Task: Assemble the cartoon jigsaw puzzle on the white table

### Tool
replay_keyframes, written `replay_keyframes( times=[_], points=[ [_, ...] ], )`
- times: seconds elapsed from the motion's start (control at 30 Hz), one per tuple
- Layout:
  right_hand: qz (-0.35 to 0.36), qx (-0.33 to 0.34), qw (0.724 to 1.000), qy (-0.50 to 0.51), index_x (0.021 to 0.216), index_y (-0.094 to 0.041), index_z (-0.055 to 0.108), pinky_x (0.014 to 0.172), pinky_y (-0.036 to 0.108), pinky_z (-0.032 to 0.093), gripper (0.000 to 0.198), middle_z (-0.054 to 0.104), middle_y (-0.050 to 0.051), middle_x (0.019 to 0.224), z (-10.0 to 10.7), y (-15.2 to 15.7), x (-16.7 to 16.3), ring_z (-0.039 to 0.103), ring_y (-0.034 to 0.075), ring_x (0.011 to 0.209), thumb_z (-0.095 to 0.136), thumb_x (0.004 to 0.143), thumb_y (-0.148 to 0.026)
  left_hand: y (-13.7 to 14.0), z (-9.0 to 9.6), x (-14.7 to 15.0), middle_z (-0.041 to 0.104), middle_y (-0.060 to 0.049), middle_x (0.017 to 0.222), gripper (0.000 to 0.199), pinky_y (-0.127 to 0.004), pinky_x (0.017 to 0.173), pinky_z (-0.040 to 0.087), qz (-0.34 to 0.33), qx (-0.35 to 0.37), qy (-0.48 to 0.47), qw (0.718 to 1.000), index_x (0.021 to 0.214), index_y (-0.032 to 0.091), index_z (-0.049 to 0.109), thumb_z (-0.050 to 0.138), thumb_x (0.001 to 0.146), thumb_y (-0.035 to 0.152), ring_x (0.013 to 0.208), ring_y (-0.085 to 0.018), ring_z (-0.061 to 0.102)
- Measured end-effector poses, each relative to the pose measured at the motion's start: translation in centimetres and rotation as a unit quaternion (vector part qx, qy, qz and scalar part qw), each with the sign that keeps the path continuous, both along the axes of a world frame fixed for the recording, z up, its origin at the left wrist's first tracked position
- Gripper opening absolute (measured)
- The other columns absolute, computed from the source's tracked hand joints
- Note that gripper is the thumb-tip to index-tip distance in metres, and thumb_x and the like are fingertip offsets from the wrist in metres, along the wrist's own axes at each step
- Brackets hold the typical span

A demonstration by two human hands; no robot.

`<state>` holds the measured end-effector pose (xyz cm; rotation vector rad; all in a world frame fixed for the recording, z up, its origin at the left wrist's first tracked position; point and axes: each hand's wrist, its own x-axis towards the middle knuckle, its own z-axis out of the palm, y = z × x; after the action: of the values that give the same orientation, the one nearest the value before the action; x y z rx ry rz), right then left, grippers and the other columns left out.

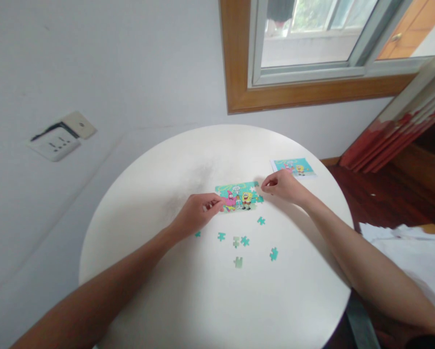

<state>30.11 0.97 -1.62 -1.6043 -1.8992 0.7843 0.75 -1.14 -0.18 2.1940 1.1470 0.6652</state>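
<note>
A partly joined jigsaw puzzle with pink and yellow cartoon figures lies on the round white table. Its right side is jagged with gaps. My left hand has thumb and fingers closed at the puzzle's left edge, covering a bit of it. Just off the right edge, my right hand is pinched; whatever lies between its fingertips is too small to make out. Below the puzzle several loose pieces are scattered, among them a teal piece, a pale green piece and another teal piece.
Behind my right hand lies a picture card with the same cartoon figures. The wall with a socket rises at the left, and a wood-framed window is beyond the table. White papers lie at the right, below a red-and-white curtain.
</note>
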Motion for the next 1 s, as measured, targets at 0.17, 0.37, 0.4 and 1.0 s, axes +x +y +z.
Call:
replay_keyframes(
  times=[0.17, 0.37, 0.4, 1.0],
  points=[
    [0.057, 0.008, 0.998, 0.011, 0.075, -0.013, 0.076, 0.051, 0.025, 0.034, 0.020, 0.066, 0.004, 0.060, -0.26, -0.24, -0.26, 0.051, 0.012, 0.053, 0.057, 0.071, -0.018, 0.08, 0.08, -0.07, 0.074, 0.000, 0.074, 0.023, -0.020, 0.058, 0.045, 0.004, -0.001, -0.002, 1.000, 0.094, 0.018, 0.074, 0.056, 0.090, 0.030, 0.065, -0.013, 0.065],
    [0.083, -0.003, 0.997, 0.002, 0.073, -0.014, 0.077, 0.053, 0.026, 0.036, 0.026, 0.068, 0.005, 0.062, 0.18, -0.58, -0.53, 0.053, 0.012, 0.054, 0.052, 0.068, -0.012, -0.15, 0.50, 0.16, 0.072, 0.001, 0.070, 0.022, -0.020, 0.055, 0.041, 0.009, -0.006, 0.002, 1.000, 0.089, 0.018, 0.074, 0.056, 0.090, 0.029, 0.060, -0.011, 0.059],
    [0.087, -0.011, 0.996, -0.006, 0.072, -0.014, 0.077, 0.053, 0.026, 0.035, 0.026, 0.067, 0.004, 0.060, 0.29, -0.65, -0.56, 0.053, 0.012, 0.054, 0.052, 0.067, -0.012, -0.18, 0.57, 0.18, 0.072, 0.001, 0.070, 0.022, -0.020, 0.055, 0.040, 0.012, -0.009, 0.000, 1.000, 0.087, 0.018, 0.074, 0.056, 0.090, 0.030, 0.059, -0.010, 0.059],
    [0.084, -0.016, 0.996, -0.036, 0.073, -0.014, 0.078, 0.059, 0.026, 0.040, 0.027, 0.071, 0.006, 0.067, 0.60, -0.88, -0.83, 0.059, 0.015, 0.060, 0.052, 0.068, -0.011, 0.03, 0.61, -0.02, 0.071, 0.002, 0.070, 0.022, -0.021, 0.057, 0.040, 0.011, -0.017, 0.000, 1.000, 0.089, 0.018, 0.074, 0.056, 0.089, 0.032, 0.060, -0.011, 0.058]
  ],
)
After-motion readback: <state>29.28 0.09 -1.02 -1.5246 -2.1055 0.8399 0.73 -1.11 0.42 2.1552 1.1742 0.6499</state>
